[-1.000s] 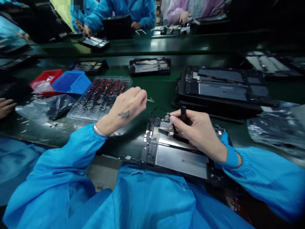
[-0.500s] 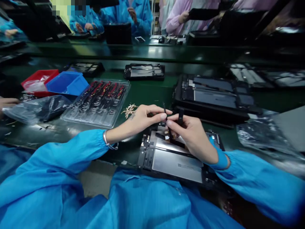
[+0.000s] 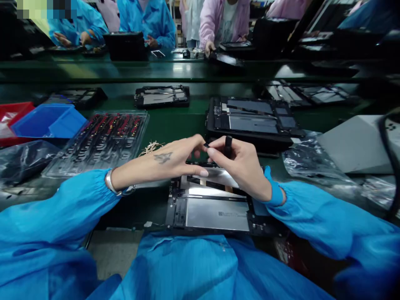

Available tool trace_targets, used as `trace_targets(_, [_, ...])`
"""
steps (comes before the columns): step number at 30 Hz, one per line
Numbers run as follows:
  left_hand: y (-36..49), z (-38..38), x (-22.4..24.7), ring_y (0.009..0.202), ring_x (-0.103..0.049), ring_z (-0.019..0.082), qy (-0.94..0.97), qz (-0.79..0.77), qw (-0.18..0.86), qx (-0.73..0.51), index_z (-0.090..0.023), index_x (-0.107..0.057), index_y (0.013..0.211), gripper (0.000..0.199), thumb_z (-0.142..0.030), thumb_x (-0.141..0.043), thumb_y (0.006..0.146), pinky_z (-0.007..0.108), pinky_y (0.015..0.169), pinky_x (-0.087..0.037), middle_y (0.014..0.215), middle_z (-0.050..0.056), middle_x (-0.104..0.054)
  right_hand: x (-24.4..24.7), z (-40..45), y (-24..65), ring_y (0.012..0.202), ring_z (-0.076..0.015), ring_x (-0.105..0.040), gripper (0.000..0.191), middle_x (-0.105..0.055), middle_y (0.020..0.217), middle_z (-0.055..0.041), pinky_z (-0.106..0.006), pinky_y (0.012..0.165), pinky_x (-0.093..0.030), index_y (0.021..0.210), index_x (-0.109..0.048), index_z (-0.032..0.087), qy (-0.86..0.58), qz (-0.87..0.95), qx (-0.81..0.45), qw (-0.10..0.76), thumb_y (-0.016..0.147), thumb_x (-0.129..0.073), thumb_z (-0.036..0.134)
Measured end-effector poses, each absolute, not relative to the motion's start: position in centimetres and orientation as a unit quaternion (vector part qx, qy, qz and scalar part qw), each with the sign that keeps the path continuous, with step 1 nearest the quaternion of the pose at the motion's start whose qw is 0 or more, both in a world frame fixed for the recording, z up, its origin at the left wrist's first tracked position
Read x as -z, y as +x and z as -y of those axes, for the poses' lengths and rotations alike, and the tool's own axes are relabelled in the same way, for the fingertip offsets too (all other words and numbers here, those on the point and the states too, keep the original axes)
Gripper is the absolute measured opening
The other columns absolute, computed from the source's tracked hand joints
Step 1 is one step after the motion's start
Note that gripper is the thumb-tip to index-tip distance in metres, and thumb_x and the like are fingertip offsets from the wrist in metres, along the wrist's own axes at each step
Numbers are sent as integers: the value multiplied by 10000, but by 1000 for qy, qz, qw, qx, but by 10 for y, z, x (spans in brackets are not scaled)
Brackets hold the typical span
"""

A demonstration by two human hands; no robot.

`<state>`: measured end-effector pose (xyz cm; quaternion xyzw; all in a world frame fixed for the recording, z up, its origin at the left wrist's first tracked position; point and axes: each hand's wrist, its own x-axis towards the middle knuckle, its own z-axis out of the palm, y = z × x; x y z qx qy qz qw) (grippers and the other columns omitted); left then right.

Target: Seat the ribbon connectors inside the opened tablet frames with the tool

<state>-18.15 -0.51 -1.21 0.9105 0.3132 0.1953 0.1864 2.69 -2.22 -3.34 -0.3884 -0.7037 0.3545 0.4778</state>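
Note:
An opened tablet-like device (image 3: 218, 213) with silver panels lies in front of me. Over its upper edge, my left hand (image 3: 176, 158) has its thumb apart from its curled fingers, whose tips reach a small dark piece (image 3: 206, 145). My right hand (image 3: 242, 166) pinches that piece between thumb and forefinger. A black rounded object (image 3: 228, 146) sticks up among the right hand's fingers; its lower part is hidden. Dark strips cross the device's upper silver panel below the hands.
Left: clear tray of red-and-black parts (image 3: 108, 139), blue bin (image 3: 48, 121), red bin (image 3: 15, 112), thin pale strips (image 3: 151, 147). Beyond the hands, stacked devices (image 3: 253, 121) and another device (image 3: 162, 96). Right: plastic bag (image 3: 308, 160), grey box (image 3: 356, 143). People work across the bench.
The view has swung to the right. My left thumb has come away from the pinch and lies lower, over the device. The dark strip that stood upright between my hands no longer shows there.

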Motion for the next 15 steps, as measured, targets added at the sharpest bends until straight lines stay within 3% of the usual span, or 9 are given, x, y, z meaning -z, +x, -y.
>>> trace_targets(2, [-179,6,15,802,-599,141,913,-291,72,-278,-166,-508,1157,407,-446,-696,929,230,638,-456,995,44,-616,32,23,27,600,-95,-587,90,-666,655,27,-250,613,-459,803,-699,158,-388,676,-395,486,867,-693,221])
trace_targets(5, [-173,9,16,800,-594,170,895,-245,-170,-331,-152,-543,1047,142,-283,-579,1009,276,669,-485,922,65,-617,30,25,26,569,-86,-554,130,-669,641,23,-250,590,-447,788,-708,154,-380,657,-419,498,880,-686,245])
trace_targets(7, [-168,12,14,788,-593,184,882,-231,-259,-319,-141,-570,987,72,-192,-528,1015,292,666,-495,875,74,-620,29,27,26,575,-83,-545,133,-681,657,19,-247,589,-443,799,-713,153,-379,661,-407,503,888,-682,247])
trace_targets(15, [-165,23,9,733,-590,190,865,-250,-320,-294,-95,-632,950,89,-107,-547,973,298,638,-522,853,98,-659,29,30,27,575,-78,-534,147,-686,666,17,-231,564,-429,786,-711,153,-382,693,-348,503,903,-670,234])
